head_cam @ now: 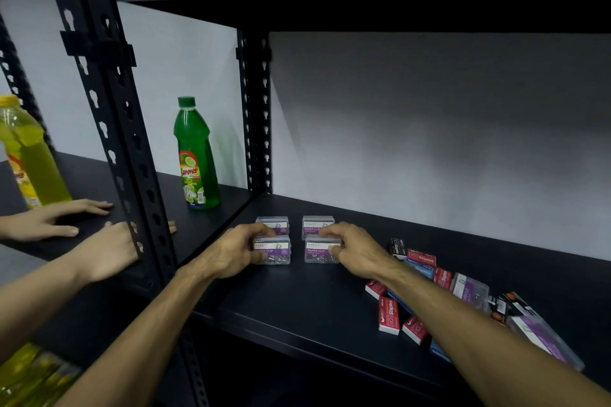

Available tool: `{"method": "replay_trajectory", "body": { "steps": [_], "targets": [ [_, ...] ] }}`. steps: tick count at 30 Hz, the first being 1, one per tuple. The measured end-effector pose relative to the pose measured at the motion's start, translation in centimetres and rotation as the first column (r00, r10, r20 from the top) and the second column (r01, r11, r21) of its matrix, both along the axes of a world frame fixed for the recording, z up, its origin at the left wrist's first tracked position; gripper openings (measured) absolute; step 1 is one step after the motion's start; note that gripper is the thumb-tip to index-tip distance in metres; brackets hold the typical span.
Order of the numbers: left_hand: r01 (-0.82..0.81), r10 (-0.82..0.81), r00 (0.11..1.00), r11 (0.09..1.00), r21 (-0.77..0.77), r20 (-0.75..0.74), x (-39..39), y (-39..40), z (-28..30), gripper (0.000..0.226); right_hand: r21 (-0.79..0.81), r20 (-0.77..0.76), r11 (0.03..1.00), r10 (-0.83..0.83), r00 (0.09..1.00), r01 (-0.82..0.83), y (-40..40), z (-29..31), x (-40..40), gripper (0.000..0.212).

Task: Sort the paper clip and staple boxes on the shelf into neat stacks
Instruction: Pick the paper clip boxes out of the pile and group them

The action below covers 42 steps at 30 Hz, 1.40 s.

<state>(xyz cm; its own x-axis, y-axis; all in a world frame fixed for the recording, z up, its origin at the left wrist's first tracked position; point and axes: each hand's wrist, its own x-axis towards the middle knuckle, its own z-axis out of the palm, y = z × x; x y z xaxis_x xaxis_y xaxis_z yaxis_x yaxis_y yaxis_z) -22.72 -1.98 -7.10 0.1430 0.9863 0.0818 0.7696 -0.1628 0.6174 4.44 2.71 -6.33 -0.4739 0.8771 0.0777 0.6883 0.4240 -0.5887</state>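
On the black shelf (297, 301), mid-left, four clear paper clip boxes sit in a two-by-two block: rear-left box (272, 223), rear-right box (317, 225), front-left box (272, 249), front-right box (322, 253). Can't tell whether any of these are more than one box high. Left hand (233, 249) has its grip curled round the front-left box, fingers over the top, thumb side at the near face. Right hand (355, 249) pinches the front-right box at its right end, fingertips on the lid. Looks like both are squaring up the front row against the rear row, small gap between the columns. Progress estimate: under half. Paper clip group is started and tidy; the rest is a loose pile at the right of the shelf: red staple boxes (388, 315), blue boxes (421, 269), a black staple box (397, 246), and more clear paper clip boxes (471, 291) lying skewed and overlapping. Staples not yet stacked at all. Off-task: a green bottle (195, 155) in the next bay, a yellow bottle (28, 155) far left, and another person's hands (49, 220) resting flat on that shelf.
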Motion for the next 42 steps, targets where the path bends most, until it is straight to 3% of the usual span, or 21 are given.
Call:
{"method": "replay_trajectory", "body": {
  "steps": [11, 19, 26, 31, 36, 42],
  "targets": [
    [-0.063, 0.063, 0.99, 0.998, -0.008, 0.123, 0.5, -1.3, 0.1, 0.05, -0.032, -0.062, 0.999, -0.022, 0.998, 0.02, -0.7, -0.3, 0.9, 0.059],
    [-0.136, 0.127, 0.99, 0.969, 0.205, 0.058, 1.7, -2.6, 2.4, 0.054, 0.046, -0.078, 0.993, -0.102, 0.992, 0.106, -3.7, 1.9, 4.4, 0.046],
    [-0.019, -0.031, 0.985, 0.959, 0.283, 0.171, 9.3, -2.4, 4.8, 0.043, 0.041, -0.093, 0.979, -0.198, 0.976, 0.202, -6.3, 4.8, 10.6, 0.03],
    [0.1, -0.148, 0.966, 0.97, 0.223, 0.212, 16.2, -1.7, 3.6, 0.03, 0.051, -0.075, 0.951, -0.301, 0.951, 0.305, -8.0, 6.0, 16.4, 0.025],
    [0.25, -0.265, 0.947, 0.963, 0.104, 0.182, 23.3, -0.9, 2.2, 0.03, 0.053, -0.054, 0.911, -0.406, 0.912, 0.408, -9.5, 5.6, 21.9, 0.023],
    [0.27, -0.265, 0.959, 0.962, -0.031, 0.102, 28.8, -0.1, 1.2, 0.042, 0.061, 0.039, 0.883, -0.467, 0.883, 0.465, -11.3, 4.0, 25.7, 0.025]
  ]
}}
